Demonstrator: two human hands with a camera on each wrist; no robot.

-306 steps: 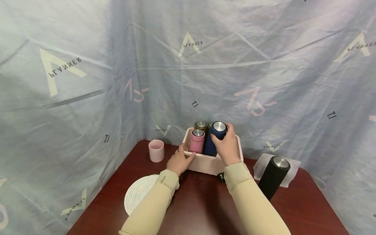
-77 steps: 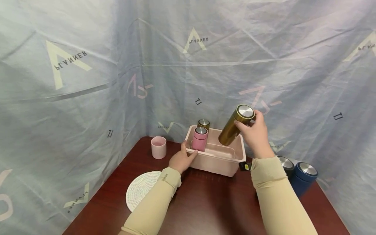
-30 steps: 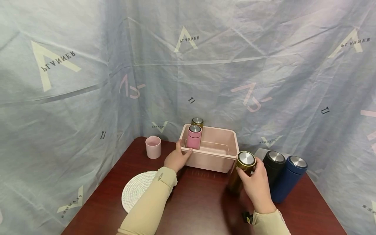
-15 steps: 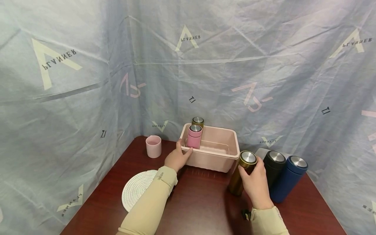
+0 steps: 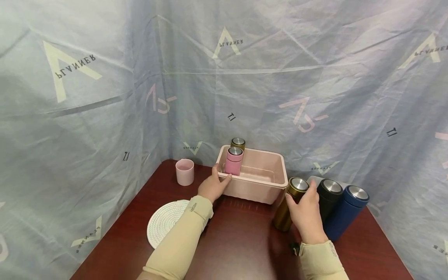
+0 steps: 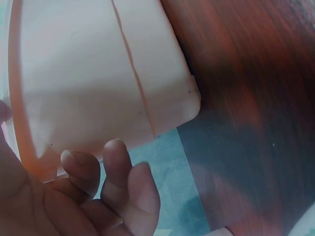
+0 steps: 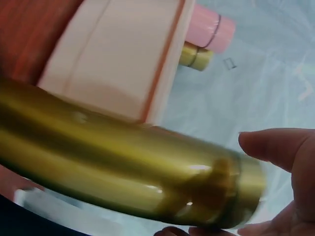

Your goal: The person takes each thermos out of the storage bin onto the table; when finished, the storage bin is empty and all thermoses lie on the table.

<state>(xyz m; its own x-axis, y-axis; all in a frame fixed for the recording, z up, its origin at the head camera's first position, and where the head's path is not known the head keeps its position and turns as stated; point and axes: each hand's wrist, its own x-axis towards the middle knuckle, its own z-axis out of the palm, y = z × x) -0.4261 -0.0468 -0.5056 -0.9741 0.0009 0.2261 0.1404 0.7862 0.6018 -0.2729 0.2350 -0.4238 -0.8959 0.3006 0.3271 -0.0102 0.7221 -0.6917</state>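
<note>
My left hand (image 5: 211,188) holds the near left corner of a pink plastic bin (image 5: 250,190), thumb on the front rim and fingers round the side. Inside the bin stand a short pink thermos (image 5: 233,161) and, behind it, a gold thermos (image 5: 238,142) that is mostly hidden. At the bin's right, another gold thermos (image 5: 282,216) stands upright on the table. Around its lid my right hand (image 5: 308,212) is spread. The right wrist view shows the thumb (image 7: 275,146) apart from this gold thermos (image 7: 147,169), with other fingers near its far side.
A black thermos (image 5: 330,200) and a blue thermos (image 5: 346,212) stand right of my right hand, before a pale translucent thing (image 5: 314,179). To the left are a pink mug (image 5: 184,172) and a round white woven mat (image 5: 162,223), partly under my left sleeve. Printed cloth (image 5: 262,97) hangs behind.
The blue thermos and one gold thermos have left the bin for the table at right. My right hand has just loosened from the gold one. The left hand stays at the bin's corner.
</note>
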